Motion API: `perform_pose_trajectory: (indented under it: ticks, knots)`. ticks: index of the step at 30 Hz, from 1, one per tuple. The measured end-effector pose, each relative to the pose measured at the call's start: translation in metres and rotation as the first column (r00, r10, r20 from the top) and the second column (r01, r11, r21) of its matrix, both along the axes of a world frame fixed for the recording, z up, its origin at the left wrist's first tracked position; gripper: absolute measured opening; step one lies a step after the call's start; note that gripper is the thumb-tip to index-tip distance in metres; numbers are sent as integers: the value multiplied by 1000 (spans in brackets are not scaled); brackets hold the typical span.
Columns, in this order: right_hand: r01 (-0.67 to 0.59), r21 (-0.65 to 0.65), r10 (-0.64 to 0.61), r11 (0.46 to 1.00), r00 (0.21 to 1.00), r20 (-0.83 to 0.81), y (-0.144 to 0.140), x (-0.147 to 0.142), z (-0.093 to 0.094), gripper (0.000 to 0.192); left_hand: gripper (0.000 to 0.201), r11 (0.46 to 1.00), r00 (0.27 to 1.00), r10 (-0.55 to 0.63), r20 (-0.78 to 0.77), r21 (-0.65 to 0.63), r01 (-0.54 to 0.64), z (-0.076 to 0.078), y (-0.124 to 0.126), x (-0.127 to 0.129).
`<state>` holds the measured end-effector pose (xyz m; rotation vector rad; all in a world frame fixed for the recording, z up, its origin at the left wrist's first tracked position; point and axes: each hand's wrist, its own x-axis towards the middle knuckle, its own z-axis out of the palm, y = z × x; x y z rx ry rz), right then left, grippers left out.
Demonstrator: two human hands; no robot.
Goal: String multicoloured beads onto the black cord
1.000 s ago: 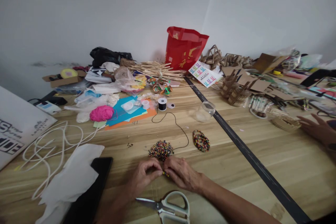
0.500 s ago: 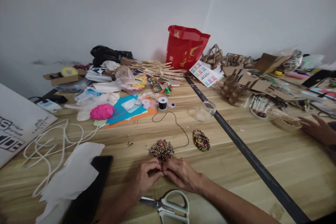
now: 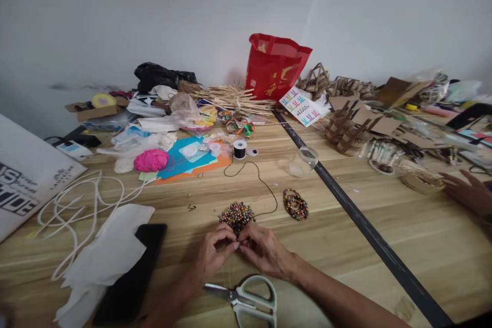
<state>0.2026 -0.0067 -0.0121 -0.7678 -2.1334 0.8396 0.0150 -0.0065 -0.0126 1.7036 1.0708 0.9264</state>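
My left hand [image 3: 216,250] and my right hand [image 3: 265,250] meet fingertip to fingertip just in front of a heap of small multicoloured beads [image 3: 236,216]. Both are closed in a pinch. A thin black cord [image 3: 266,184] curves from a spool [image 3: 240,149] down to the heap beside my right fingers, which appear to pinch its end. What my left fingertips hold is too small to make out. Scissors with pale handles [image 3: 251,296] lie below my hands, their blades partly spread. Several beaded bracelets [image 3: 295,204] lie stacked to the right.
A clear jar [image 3: 303,162] stands beyond the bracelets, near a dark strip [image 3: 357,223] across the table. Left are a black phone-like slab [image 3: 130,277], white paper [image 3: 103,251] and white cord [image 3: 94,205]. Another person's hand [image 3: 467,192] rests at right. Craft materials and a red bag [image 3: 274,69] stand behind.
My fingertips have shifted slightly, with a small dark bit now showing between them. My right fingers are a little more raised and curled. The view has moved slightly.
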Motion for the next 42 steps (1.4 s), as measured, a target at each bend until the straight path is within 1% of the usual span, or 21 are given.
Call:
perform_pose_trajectory:
  ticks: [4,7,10,12,14,16,18,21,29,33,37,42]
  knots:
    - [38,-25,-39,999,999,-34,2,-2,-1,7,18,1000,1000,17,-5,-17,-17,6,-1,1]
    - [44,-44,-46,998,998,-52,3,-3,-2,8,19,999,1000,22,-11,-41,-22,8,-2,1]
    - [59,-131,-68,990,995,-67,4,-3,-5,9,20,998,1000,22,-23,-59,-23,7,-2,1]
    - [59,-248,-80,967,994,-73,5,-3,-6,10,21,997,999,22,-30,-73,-24,6,-2,1]
    - [44,-372,-84,927,992,-92,6,-3,-7,12,21,995,999,22,-35,-95,-25,5,-1,0]
    - [14,-461,-82,887,988,-128,7,-3,-8,13,21,992,999,17,-38,-124,-22,5,-1,0]
    - [-19,-515,-78,857,983,-167,8,-3,-9,14,21,988,999,8,-36,-157,-14,4,-2,1]
    - [-55,-563,-67,825,979,-192,9,-3,-9,16,22,980,1000,-5,-17,-197,1,2,-3,1]
    - [-62,-595,-55,801,983,-176,9,-3,-8,11,21,967,999,-20,33,-254,28,1,-2,3]
    - [-31,-571,-59,820,989,-137,9,-3,-9,11,20,964,999,-9,36,-265,18,0,-2,4]
    - [-11,-545,-54,838,993,-103,8,-2,-10,8,20,962,1000,3,-7,-273,-5,0,-4,4]
    - [10,-519,-62,855,995,-83,6,-2,-11,3,21,978,997,16,-80,-205,-32,5,-6,5]
